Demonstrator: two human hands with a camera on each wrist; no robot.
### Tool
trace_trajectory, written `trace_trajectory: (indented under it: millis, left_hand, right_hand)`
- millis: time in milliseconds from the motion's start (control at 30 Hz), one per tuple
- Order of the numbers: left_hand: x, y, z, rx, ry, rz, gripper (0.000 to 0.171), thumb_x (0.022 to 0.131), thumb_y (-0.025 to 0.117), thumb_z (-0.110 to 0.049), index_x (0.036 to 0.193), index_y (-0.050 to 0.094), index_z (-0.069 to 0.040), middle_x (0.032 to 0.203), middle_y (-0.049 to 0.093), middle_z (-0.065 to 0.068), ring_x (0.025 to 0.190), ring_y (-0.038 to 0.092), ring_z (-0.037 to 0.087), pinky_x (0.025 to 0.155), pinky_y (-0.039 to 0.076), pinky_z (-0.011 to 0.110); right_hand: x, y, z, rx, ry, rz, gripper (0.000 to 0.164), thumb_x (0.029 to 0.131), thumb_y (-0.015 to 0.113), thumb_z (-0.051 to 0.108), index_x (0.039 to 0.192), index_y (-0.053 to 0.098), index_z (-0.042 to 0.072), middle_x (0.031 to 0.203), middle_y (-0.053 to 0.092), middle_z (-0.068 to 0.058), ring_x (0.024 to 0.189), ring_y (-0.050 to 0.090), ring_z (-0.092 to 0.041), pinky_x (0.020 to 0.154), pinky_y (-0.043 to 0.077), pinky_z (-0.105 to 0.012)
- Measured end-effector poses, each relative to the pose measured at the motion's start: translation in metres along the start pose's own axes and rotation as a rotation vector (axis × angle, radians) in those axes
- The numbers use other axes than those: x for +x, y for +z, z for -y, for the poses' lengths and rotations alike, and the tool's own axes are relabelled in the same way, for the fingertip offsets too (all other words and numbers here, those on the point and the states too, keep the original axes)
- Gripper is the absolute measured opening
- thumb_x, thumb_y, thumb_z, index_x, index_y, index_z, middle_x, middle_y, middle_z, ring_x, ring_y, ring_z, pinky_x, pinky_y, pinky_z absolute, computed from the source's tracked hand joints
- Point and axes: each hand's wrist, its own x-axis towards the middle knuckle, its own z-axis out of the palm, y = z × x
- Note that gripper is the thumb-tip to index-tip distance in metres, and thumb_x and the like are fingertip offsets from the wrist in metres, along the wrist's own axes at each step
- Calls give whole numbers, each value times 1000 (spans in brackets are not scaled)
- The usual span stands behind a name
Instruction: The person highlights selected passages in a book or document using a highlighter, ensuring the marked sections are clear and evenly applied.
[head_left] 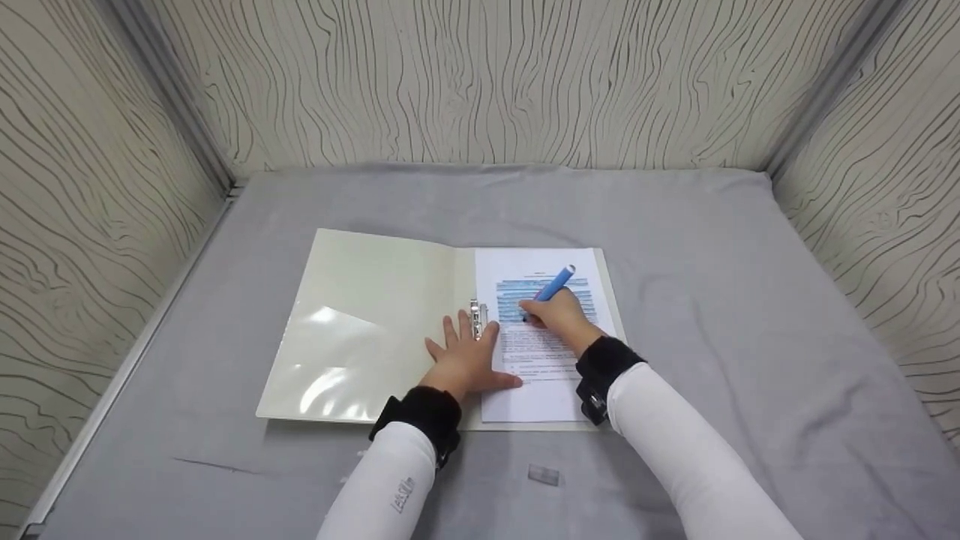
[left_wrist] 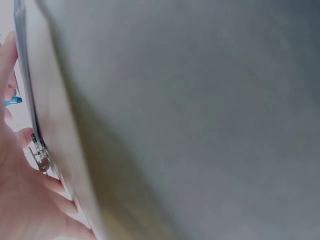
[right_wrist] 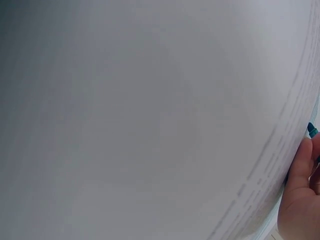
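Through my feed I saw the blue marker [head_left: 556, 283] pinched in the right hand [head_left: 561, 311] on the printed sheet [head_left: 536, 405], far and right of the spread-fingered left hand [head_left: 466, 364] by the open binder [head_left: 375, 292]'s metal clip [head_left: 474, 307], over grey cloth [head_left: 720, 300] between wood-grain-patterned walls [head_left: 480, 82].

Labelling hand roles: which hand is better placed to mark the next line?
Right, I'd judge: the right hand holds the blue marker, its tip near the lower edge of the blue-marked text. The left hand lies spread across folder and paper, apparently steadying them.
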Motion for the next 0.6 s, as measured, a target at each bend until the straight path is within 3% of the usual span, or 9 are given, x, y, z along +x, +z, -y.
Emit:
trace_trajectory:
  millis: [600]
  left_hand:
    - [1, 1, 1, 43, 5, 8, 99, 68, 63, -71, 148, 25, -27, 153, 4, 23, 137, -1, 47, 96, 13, 72]
  right_hand:
    - [0, -1, 0, 30, -19, -19, 32, 84, 69, 26, 96, 56, -1, 72, 62, -4, 65, 60, -11, 62, 46, -20]
